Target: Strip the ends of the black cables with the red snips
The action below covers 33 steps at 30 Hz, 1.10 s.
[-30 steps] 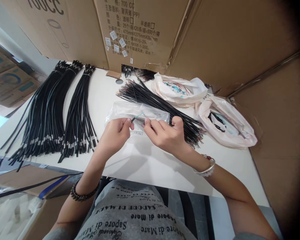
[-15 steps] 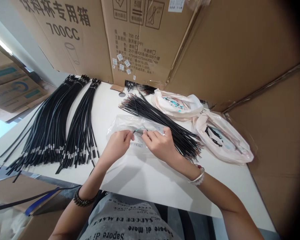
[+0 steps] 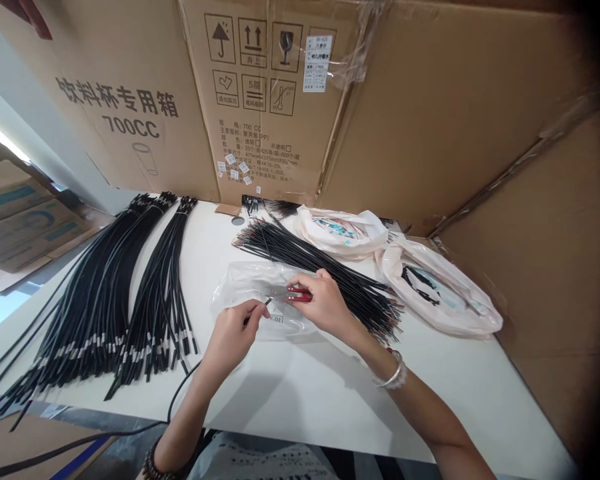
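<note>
in the head view, see long black cable bundles (image 3: 97,287) at left, a loose sheaf of black wires (image 3: 325,267) beyond the hands, whitish plastic bags (image 3: 437,313) at right, a clear plastic bag (image 3: 240,283) beneath. unlike earlier, see a red-handled metal tool (image 3: 300,295) gripped in the curled right hand (image 3: 325,308), near the tip of a thin black cable (image 3: 268,302) pinched in the nearly closed left hand (image 3: 235,330). count three bundles, two whitish bags, one tool.

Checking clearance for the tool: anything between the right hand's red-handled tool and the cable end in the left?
Nothing visible between the red-handled tool in the right hand and the black cable end in the left hand. The clear plastic bag lies beneath, not between. Too blurred to tell whether tool and cable touch.
</note>
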Motion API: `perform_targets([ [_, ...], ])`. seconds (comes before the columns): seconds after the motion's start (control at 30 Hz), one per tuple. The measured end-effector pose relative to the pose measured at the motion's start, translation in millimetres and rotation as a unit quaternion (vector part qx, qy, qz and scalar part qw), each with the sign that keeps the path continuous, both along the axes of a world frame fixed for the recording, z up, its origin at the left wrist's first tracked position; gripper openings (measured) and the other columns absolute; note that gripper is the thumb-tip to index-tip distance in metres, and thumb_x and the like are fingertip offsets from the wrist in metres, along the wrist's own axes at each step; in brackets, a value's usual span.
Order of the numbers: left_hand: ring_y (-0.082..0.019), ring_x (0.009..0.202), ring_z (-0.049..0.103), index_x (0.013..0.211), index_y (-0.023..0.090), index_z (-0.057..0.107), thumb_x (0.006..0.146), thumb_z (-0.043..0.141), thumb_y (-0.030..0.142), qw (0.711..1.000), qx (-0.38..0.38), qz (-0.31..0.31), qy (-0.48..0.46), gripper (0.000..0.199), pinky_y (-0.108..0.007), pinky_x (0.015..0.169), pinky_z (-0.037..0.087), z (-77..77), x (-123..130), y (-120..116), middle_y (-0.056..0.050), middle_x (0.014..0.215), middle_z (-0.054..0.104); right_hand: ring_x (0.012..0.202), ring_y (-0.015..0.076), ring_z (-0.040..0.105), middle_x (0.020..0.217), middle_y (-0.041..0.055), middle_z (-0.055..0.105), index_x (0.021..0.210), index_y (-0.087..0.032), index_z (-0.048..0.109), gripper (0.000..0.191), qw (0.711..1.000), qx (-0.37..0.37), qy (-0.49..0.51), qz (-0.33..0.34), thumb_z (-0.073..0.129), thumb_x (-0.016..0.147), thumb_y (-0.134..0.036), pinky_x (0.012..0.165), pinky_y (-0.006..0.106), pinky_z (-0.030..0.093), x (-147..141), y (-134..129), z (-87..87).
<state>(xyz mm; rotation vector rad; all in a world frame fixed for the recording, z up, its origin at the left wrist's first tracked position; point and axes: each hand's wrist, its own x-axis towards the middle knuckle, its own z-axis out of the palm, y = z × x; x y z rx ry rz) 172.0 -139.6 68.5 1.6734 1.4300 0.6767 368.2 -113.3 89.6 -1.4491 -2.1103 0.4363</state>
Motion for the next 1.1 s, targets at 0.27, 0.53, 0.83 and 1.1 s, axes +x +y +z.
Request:
perform_targets([
  [0.27,-0.011,0.046,0.03,0.078,0.018,0.065,0.09,0.04,0.045,1.0,-0.016,-0.006,0.006,0.038,-0.024,0.049,0.023,-1.1,0,2,0.006,0.049,0.035,0.06,0.0117,0.054,0.07,-0.0018,0.074,0.083,-0.022,0.074,0.01,0.997,-0.035,-0.012,0.074,0.066,0.084,-0.016,0.075,0.03,0.027,-8,7,-7.9],
  [0.53,-0.011,0.046,0.031,0.078,0.018,0.069,0.087,0.044,0.04,1.0,0.003,0.011,0.015,0.034,-0.024,0.048,0.022,-3.8,-3,2,0.005,0.048,0.041,0.06,0.0116,0.054,0.068,-0.0017,0.073,0.075,-0.021,0.072,0.007,0.995,-0.061,0.005,0.078,0.068,0.08,-0.018,0.08,0.032,0.026,-13,8,-5.1],
  [0.83,-0.011,0.046,0.04,0.078,0.018,0.063,0.087,0.045,0.042,0.996,-0.001,0.076,-0.041,0.031,-0.023,0.048,0.028,-8.7,15,-8,0.004,0.051,0.049,0.067,0.0157,0.053,0.067,0.0002,0.066,0.067,-0.019,0.066,0.007,0.98,-0.14,0.142,-0.012,0.065,0.074,-0.018,0.079,0.034,0.032,-18,-5,-10.9],
  [1.1,-0.009,0.043,0.041,0.079,0.019,0.058,0.091,0.047,0.039,0.989,0.114,0.063,-0.075,0.025,-0.021,0.047,0.031,-18.0,16,-20,0.004,0.054,0.052,0.05,0.0061,0.028,0.053,-0.0082,0.04,0.063,-0.017,0.056,0.042,0.844,-0.395,0.363,0.014,0.078,0.06,-0.052,0.053,0.025,0.019,-6,4,-7.5],
])
